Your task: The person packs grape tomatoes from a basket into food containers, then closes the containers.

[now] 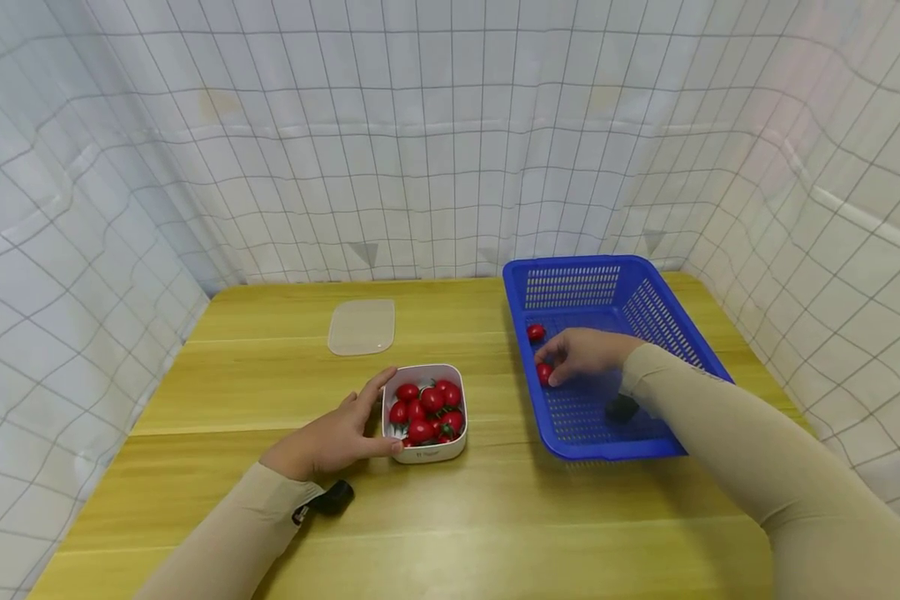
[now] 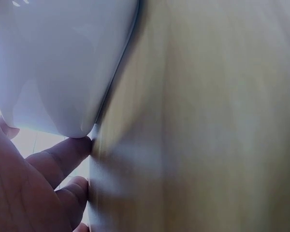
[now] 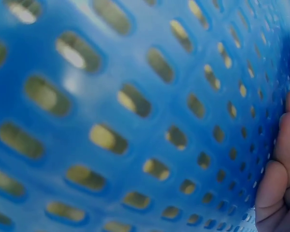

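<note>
A small white square container (image 1: 437,453) full of cherry tomatoes (image 1: 432,400) sits mid-table. My left hand (image 1: 341,435) holds it from the left, thumb at the front corner and index finger at the back corner. From low down, the left wrist view shows the container's smooth side (image 2: 63,72) with fingers (image 2: 63,157) against its edge. Inside a blue slotted basket (image 1: 607,451), my right hand (image 1: 588,352) pinches a red cherry tomato (image 1: 544,373) near the left wall. Another cherry tomato (image 1: 536,332) lies just behind it. In the right wrist view, basket slots hide most of the scene.
A flat translucent lid (image 1: 362,327) lies on the wooden table (image 1: 270,383) behind the container. White grid-patterned curtains (image 1: 450,150) surround the table at the back and both sides. The basket's raised rim stands around the right hand.
</note>
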`<state>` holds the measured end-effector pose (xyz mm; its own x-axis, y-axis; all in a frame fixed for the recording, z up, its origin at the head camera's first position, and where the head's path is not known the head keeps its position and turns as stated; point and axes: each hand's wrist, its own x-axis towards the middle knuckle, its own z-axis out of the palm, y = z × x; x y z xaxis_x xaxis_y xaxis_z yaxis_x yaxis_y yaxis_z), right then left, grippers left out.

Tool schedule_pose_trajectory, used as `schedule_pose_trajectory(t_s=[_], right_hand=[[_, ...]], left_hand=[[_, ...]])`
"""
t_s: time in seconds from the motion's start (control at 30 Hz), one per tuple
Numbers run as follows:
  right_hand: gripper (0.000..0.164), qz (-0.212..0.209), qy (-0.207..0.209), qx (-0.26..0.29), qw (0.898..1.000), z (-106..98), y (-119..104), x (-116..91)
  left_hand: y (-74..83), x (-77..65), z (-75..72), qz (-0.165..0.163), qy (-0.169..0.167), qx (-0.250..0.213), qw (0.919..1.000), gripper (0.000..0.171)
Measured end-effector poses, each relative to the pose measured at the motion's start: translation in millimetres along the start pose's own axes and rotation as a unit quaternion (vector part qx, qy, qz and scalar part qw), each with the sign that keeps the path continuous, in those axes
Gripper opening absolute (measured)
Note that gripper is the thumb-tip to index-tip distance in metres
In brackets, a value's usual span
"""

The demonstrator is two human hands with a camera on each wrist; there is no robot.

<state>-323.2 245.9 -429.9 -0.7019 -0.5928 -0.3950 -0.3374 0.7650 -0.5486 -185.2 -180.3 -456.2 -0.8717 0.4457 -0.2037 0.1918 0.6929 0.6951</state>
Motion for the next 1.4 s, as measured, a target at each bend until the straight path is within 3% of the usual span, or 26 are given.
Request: schedule_pose_trajectory(t_s=[0.83,1.4], right_hand=[[0.041,0.011,0.000,0.023,1.000,4.7,0.0,2.5],[0.045,0.004,-0.001,0.004,1.000,2.1,0.3,1.6]], left_hand=[[1.4,-3.1,0.1,-0.002,0.003,0.003,1.0000,0.108],[1.0,-2.2,0.3,0.005,0.005,-0.002,1.0000,0.108]])
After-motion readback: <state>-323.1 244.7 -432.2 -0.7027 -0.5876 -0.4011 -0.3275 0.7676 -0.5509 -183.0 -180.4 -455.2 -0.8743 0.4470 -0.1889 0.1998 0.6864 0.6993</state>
